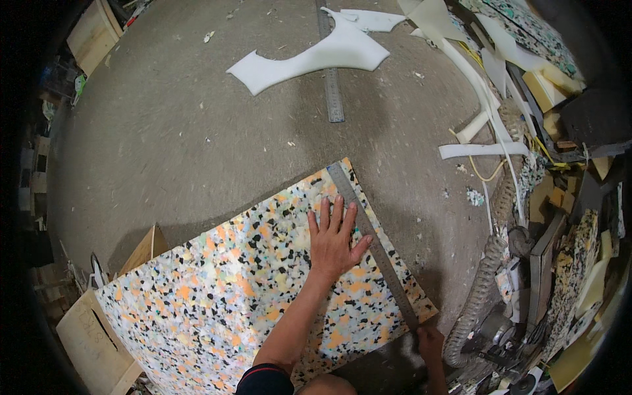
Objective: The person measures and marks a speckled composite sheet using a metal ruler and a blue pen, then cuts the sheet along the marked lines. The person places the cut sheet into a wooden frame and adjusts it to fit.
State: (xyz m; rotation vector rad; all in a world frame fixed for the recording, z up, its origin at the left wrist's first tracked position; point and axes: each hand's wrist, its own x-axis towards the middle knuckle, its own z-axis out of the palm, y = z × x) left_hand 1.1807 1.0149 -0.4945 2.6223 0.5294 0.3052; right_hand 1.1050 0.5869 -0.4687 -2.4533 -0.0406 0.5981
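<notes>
A large sheet of speckled foam (217,296), orange, black and white, slants across the lower part of the head view. Along its right edge lies a metal ruler (375,247), leaving a narrow strip of foam beyond it. My left hand (336,240) rests palm down on the foam with fingers spread, the thumb beside the ruler. Near the ruler's lower end, at the sheet's near right corner, is my right hand (431,339). Its fingers are curled closed in shadow, and what they hold, if anything, cannot be made out.
A second metal ruler (334,99) lies on the concrete floor (164,131) beneath a white foam offcut (316,56). Foam strips, a ribbed hose (474,309) and piled scraps line the right side. Wooden pieces (92,339) stand at the lower left.
</notes>
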